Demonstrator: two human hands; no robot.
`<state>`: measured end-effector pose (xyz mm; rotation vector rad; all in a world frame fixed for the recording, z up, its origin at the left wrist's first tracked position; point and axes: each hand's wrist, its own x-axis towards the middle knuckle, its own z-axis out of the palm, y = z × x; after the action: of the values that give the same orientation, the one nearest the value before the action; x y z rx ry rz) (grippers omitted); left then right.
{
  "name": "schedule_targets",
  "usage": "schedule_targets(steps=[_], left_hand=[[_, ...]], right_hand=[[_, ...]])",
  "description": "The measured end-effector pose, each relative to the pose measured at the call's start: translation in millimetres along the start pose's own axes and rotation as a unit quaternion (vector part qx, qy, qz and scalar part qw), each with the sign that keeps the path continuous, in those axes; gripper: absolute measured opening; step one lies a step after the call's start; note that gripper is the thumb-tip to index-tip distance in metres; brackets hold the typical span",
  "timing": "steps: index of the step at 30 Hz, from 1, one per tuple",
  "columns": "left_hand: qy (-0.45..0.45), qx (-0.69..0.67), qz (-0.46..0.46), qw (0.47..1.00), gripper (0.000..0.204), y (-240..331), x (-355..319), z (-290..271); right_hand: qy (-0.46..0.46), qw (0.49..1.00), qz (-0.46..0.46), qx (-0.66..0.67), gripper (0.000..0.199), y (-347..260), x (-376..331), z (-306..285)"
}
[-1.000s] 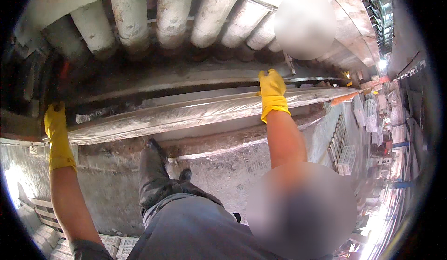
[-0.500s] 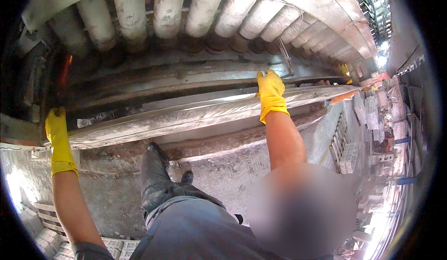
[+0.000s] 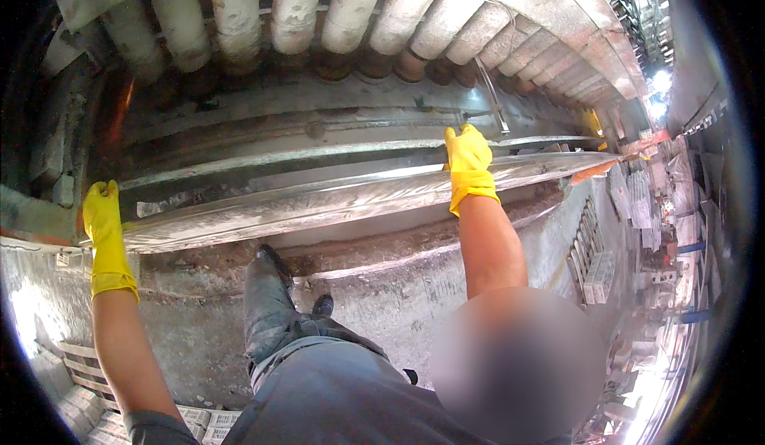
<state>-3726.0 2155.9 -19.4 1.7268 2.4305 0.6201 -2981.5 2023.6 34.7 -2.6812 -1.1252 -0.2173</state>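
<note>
A long, pale, dusty metal panel [image 3: 319,215] runs across in front of me, along the front of a machine. My left hand [image 3: 102,210], in a yellow rubber glove, is closed at the panel's left end, fingers curled over. Further right along the same panel, my right hand [image 3: 468,156], gloved alike, grips the upper edge. Its fingertips are bent over the far side and partly hidden. Behind the panel lies a dark trough with a light strip [image 3: 319,156] along it.
A row of thick whitish cylinders [image 3: 295,11] hangs above the trough. A thin metal bar [image 3: 492,98] juts down beyond my right hand. My shoes [image 3: 273,263] stand close to a low ledge [image 3: 382,254]. Pale perforated blocks [image 3: 599,276] are stacked at right, others at lower left.
The view has shifted slightly, and both hands appear a little further right. The strip behind the panel now looks lighter, with more of the trough showing. Both hands keep their hold.
</note>
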Motion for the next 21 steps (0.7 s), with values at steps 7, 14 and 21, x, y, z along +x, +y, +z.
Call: schedule_targets(steps=[7,14,21], left_hand=[[0.012,0.026,0.016,0.999,0.047,2.2,0.1,-2.1],[0.013,0.023,0.005,1.000,0.047,-3.1,1.8,0.8],[0.022,0.062,0.014,0.998,0.046,4.1,2.4,-5.1]], right_hand=[[-0.011,1.000,0.003,-0.007,0.048,-2.7,2.0,-3.0],[-0.016,1.000,0.001,-0.026,0.053,-4.9,-1.1,-9.4],[-0.034,0.998,0.004,-0.046,0.059,-2.3,3.9,-7.6]])
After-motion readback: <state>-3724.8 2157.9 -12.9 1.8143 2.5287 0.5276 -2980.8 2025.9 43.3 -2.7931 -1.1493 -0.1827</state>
